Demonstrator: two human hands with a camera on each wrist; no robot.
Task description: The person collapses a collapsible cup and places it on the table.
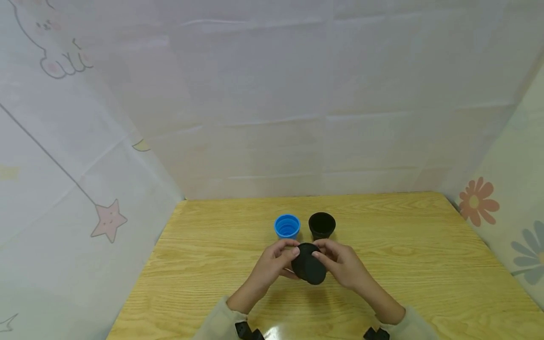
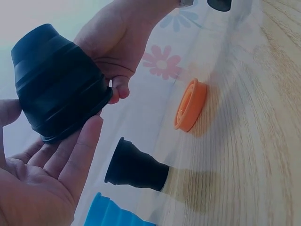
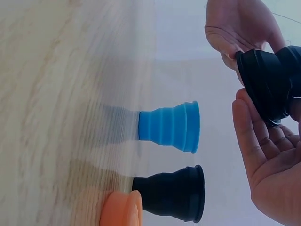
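Note:
Between both hands, above the table, is a black collapsible cup [image 1: 309, 264], tilted with its narrow base facing the wearer in the head view. My left hand [image 1: 272, 263] holds its left side, thumb on the wall and fingers under the rim. On the other side my right hand [image 1: 343, 265] grips it with thumb and fingers near the rim. Just beyond the hands stand a blue collapsible cup [image 1: 287, 227] and a second black collapsible cup [image 1: 322, 224], both upright. A flattened orange collapsible cup [image 2: 191, 105] lies on the table in the left wrist view; the head view does not show it.
The wooden table [image 1: 204, 250] extends to both sides of the hands. White printed cloth [image 1: 263, 141] hangs behind it and along its left and right sides. Dark devices are strapped at both wrists.

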